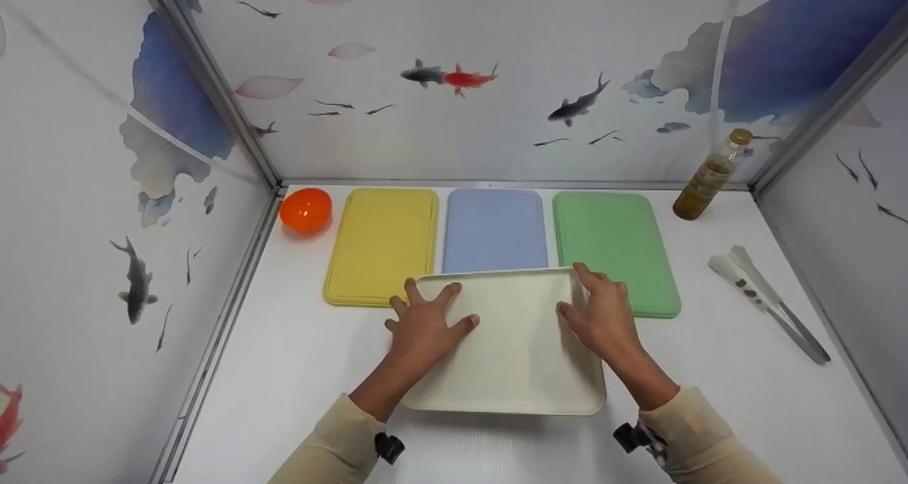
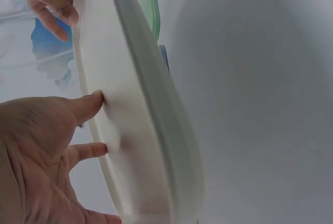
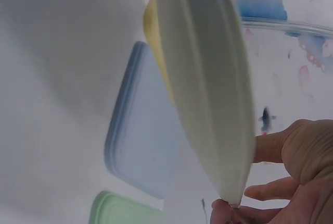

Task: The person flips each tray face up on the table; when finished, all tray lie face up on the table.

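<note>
Matt plastic, gloss, metal and cloth
The cream tray, yellow board, blue board and green board look matt plastic; orange bowl, glossy plastic; counter, smooth with sheen; metal rail; cloth sleeves.

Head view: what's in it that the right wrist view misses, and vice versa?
Head only: the orange bowl, the bottle, the tongs and the inside of the cream tray.

Right wrist only: the near edge of the blue board and the tray's outer side.

Both: the tray, the right hand, parts of the yellow board, blue board and green board, and the patterned wall.
</note>
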{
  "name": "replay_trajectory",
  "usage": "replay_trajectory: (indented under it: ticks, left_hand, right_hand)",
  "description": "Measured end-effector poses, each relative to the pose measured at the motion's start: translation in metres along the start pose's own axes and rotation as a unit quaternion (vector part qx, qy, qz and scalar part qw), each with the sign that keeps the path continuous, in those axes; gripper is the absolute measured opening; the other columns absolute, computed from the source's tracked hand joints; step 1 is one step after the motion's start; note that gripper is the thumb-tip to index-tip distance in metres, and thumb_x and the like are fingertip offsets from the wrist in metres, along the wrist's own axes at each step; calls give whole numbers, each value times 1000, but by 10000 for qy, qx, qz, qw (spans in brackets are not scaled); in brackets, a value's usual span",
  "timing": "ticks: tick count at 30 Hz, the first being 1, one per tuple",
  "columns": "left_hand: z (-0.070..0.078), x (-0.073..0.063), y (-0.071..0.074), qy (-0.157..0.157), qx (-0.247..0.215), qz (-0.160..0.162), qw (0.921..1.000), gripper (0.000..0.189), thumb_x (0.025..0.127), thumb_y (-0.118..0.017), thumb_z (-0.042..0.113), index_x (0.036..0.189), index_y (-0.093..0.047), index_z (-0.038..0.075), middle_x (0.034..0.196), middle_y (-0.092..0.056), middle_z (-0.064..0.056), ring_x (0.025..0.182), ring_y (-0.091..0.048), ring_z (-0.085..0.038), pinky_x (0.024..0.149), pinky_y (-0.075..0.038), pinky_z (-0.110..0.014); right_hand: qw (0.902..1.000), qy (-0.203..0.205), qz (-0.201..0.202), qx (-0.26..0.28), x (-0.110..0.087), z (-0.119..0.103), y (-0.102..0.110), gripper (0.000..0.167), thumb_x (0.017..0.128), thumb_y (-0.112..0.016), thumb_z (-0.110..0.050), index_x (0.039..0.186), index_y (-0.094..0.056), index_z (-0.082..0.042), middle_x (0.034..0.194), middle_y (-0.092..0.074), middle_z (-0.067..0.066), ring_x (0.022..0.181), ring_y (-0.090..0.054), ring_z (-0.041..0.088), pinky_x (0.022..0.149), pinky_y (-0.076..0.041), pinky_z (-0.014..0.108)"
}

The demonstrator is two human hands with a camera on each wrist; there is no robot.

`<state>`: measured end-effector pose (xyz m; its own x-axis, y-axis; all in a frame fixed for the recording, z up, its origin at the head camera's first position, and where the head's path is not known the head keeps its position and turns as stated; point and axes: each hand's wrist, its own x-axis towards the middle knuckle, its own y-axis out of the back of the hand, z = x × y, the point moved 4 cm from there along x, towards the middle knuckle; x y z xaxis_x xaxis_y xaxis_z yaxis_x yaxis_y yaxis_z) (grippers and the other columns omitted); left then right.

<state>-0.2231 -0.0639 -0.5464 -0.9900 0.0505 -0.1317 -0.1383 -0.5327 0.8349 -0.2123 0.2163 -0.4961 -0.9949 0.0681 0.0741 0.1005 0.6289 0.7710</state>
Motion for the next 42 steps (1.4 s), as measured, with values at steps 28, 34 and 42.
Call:
replay_trajectory:
  ticks: [28,34,42]
  left_hand:
    - [-20,-15,-55,-53,989,-159,9950,68,92,-86,52,153,-67,30,166,-35,-40,142,-41,-59,89,-52,-66]
    - [-21,-15,-58,-110,1268,-105,9918,68,93,-84,56,154,-65,33,165,-37,-40,144,-42,-60,92,-52,-66]
    - [-25,-13,-57,-290,1230,-165,9918,63,99,-77,55,156,-63,34,166,-37,-40,148,-41,-62,102,-46,-73]
  right_hand:
    - [9980,-167,-393,-469,-25,68,-77,64,88,-88,-3,148,-65,0,129,-57,33,113,-62,56,89,-57,65]
    - [9967,-192,-427,-670,-27,71,-80,64,90,-86,-5,150,-64,-3,133,-57,32,118,-59,54,86,-58,66]
    - [9959,-227,-524,-698,-25,72,-79,67,92,-84,-8,154,-61,-2,136,-55,31,123,-56,53,84,-58,66]
